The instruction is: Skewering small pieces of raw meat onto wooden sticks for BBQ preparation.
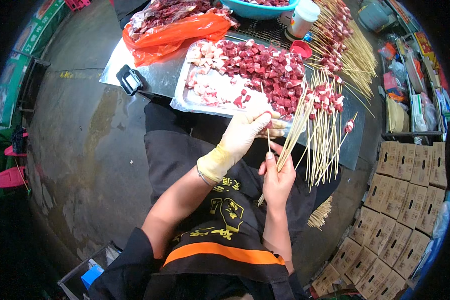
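My left hand (242, 129), in a pale rubber glove, pinches a piece of red meat (269, 122) on a thin wooden skewer. My right hand (279, 174), bare, grips that skewer's lower part and a bundle of wooden skewers (295, 129). Just beyond my hands lies a plastic-lined tray (180, 98) with red meat cubes (262, 62) and pale fat pieces (206, 56). Right of the tray, skewers threaded with meat (327, 99) lie with their sticks over the table's near edge. One more meat skewer (348, 126) lies apart from them.
On the metal table (157, 77) are an orange plastic bag (176, 35) under large meat pieces, a blue basin (260, 10), a white cup (303, 18), a black container (129, 80) and a large skewer pile (354, 56). Cardboard boxes (393, 225) and a shelf (412, 133) stand at the right.
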A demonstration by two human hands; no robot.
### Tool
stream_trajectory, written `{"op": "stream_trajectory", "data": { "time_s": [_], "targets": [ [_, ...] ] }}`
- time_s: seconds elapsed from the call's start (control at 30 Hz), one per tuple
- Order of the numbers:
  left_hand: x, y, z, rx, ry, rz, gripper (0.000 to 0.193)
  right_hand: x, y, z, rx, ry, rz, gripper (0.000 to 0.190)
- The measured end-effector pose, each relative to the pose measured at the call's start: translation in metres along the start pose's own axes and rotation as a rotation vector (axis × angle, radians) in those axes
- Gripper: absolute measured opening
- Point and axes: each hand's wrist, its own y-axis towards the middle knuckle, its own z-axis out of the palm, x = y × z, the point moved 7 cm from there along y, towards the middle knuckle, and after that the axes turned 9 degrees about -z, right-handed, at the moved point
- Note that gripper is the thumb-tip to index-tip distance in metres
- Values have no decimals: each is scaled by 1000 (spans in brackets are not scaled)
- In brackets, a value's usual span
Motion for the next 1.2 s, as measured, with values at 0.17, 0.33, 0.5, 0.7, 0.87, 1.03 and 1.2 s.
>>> {"op": "stream_trajectory", "data": {
  "time_s": [0.17, 0.33, 0.5, 0.7, 0.87, 1.03, 1.2],
  "targets": [
    [-53, 2, -38, -412, 828, 448, 31, -3, 11, -12, -21, -17, 56, 25],
    [-95, 17, -55, -862, 1763, 638, 27, -9, 9, -6, 27, 46, 102, 26],
    [-93, 25, -60, -689, 1471, 564, 19, -9, 8, 1, 125, -40, 56, 26],
    [-79, 9, -52, -266, 394, 218, 25, 4, 7, 4, 190, -135, -8, 28],
    [-78, 1, -45, -127, 185, 199, 24, 11, 7, 7, 197, -129, -23, 28],
    [-67, 5, -50, -85, -106, 148, 23, 14, 5, 6, 178, -108, -46, 28],
    [-90, 5, -72, -353, 373, 234, 21, 16, 4, 0, 171, -138, -24, 27]
  ]
}}
